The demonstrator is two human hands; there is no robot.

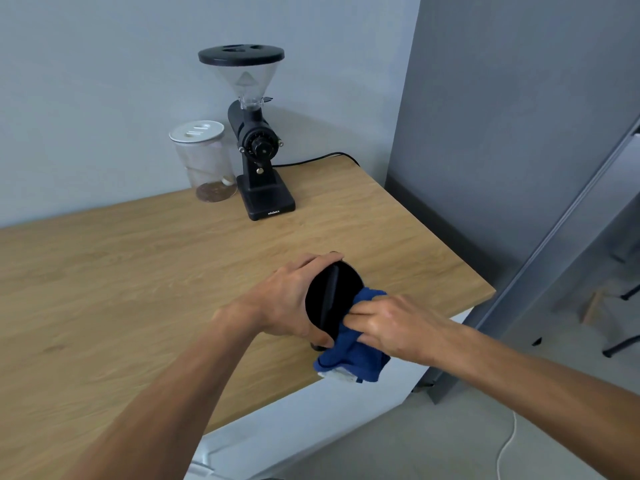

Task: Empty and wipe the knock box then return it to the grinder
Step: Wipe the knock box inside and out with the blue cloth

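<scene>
My left hand (289, 301) grips the round black knock box (330, 296), tilted so its open mouth and knock bar face right, above the wooden counter's near right part. My right hand (394, 323) holds a blue cloth (353, 355) and presses it with the fingers into the box's mouth; the cloth hangs down below the box. The black coffee grinder (258, 147) with a clear hopper stands at the back of the counter against the wall, well beyond both hands.
A clear jar with a white lid (204, 161) stands left of the grinder. The grinder's black cable (318, 158) runs to the right along the wall. The wooden counter (138, 271) ends at its right edge by a grey panel (502, 133); floor lies below.
</scene>
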